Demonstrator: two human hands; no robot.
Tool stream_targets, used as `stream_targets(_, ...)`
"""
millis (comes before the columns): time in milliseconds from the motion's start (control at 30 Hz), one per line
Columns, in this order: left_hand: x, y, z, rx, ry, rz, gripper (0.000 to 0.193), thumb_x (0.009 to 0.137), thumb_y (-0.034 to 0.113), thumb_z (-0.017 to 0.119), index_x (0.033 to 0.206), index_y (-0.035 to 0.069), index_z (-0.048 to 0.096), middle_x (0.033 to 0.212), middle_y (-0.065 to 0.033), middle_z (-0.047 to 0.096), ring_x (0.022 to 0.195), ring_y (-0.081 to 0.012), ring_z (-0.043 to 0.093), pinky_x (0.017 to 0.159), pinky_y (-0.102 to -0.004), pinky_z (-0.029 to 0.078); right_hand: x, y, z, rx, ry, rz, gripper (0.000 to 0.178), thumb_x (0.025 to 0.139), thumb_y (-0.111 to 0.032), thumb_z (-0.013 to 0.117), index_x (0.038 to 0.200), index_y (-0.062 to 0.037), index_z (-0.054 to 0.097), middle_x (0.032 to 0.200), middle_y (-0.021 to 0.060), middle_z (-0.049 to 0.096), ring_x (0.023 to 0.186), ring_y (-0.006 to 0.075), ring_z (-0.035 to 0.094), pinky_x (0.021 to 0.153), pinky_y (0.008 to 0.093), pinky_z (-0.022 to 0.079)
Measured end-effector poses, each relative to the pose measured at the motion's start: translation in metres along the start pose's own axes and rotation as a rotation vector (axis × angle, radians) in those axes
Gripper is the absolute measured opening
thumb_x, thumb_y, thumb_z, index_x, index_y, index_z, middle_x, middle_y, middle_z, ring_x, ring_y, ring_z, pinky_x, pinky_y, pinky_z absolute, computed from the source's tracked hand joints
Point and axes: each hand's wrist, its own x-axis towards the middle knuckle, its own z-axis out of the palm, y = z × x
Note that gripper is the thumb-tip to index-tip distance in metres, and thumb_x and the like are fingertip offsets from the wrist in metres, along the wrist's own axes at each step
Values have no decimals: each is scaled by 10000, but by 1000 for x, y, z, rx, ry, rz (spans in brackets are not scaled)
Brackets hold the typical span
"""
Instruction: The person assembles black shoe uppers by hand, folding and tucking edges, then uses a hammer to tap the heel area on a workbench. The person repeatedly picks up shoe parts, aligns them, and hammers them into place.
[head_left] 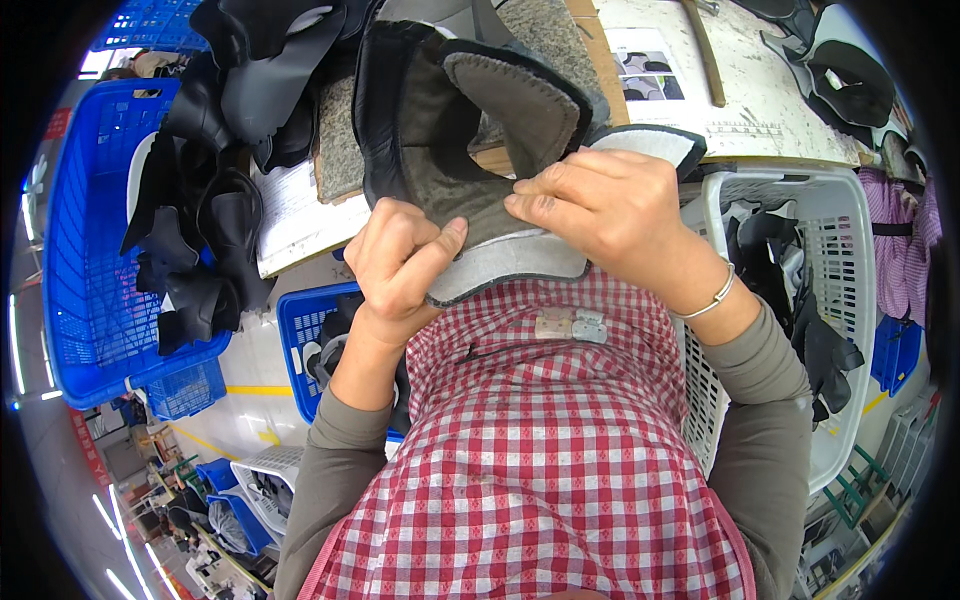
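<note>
Between both hands is a boot upper (425,145) with a grey-brown fuzzy lining, black outer edges and a pale grey lower band. The lining side faces me. My left hand (395,258) grips its lower left edge, thumb on the lining and fingers curled behind. On the other side, my right hand (615,215) pinches the lining near the pale band with thumb and forefinger. The upper's raised flap (515,105) stands behind my right hand. A pale, dark-edged piece (655,143) sticks out past that hand; whether it belongs to the upper I cannot tell.
Black uppers (215,190) hang in a pile over the worktable's left side, beside a large blue basket (85,250). A white basket (850,220) with dark pieces stands at right. On the worktable (770,130) lie a hammer (708,55) and a printed sheet (648,75). Another blue crate (297,345) sits below.
</note>
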Motion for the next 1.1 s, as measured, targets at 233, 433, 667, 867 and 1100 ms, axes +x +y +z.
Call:
stream_targets(233, 6, 0, 1, 6, 26, -7, 318, 516, 66, 780, 825, -1, 743, 705, -57, 523, 660, -242, 560, 539, -340, 419, 3, 3, -9, -25, -90, -56, 197, 778, -160, 741, 969, -148, 789, 921, -8, 761, 797, 146, 706, 667, 289, 523)
stream_targets(433, 15, 3, -4, 8, -30, -157, 391, 545, -7, 767, 929, 65, 777, 766, -57, 585, 780, -244, 589, 607, -350, 468, -1, -3, -18, 87, -348, 51, 383, 746, -161, 760, 1121, -90, 780, 1065, 54, 773, 980, 193, 672, 946, 343, 476)
stream_targets(667, 13, 4, -11, 27, -268, -240, 403, 555, -49, 733, 921, 105, 798, 785, -4, 671, 799, -228, 627, 591, -349, 506, -14, -17, 12, -14, -151, 189, 227, 700, -206, 812, 915, -133, 822, 727, 22, 749, 674, 204, 652, 743, 334, 464)
stream_targets(867, 92, -5, -53, 155, -121, 26, 359, 558, -88, 756, 871, 90, 744, 745, -61, 609, 738, -269, 602, 593, -365, 488, 30, -14, 0, 189, -88, 395, 191, 785, -193, 845, 968, -143, 827, 820, 93, 774, 734, 239, 745, 714, 340, 536)
stream_targets(1100, 107, 61, -26, -129, -210, 273, 468, 748, 121, 764, 1210, 77, 698, 1187, -113, 656, 1011, -283, 636, 876, -391, 494, 72, 42, -21, 1283, 622, 814, 194, 947, -152, 795, 1027, 17, 744, 942, 61, 741, 793, 118, 667, 719, 247, 547)
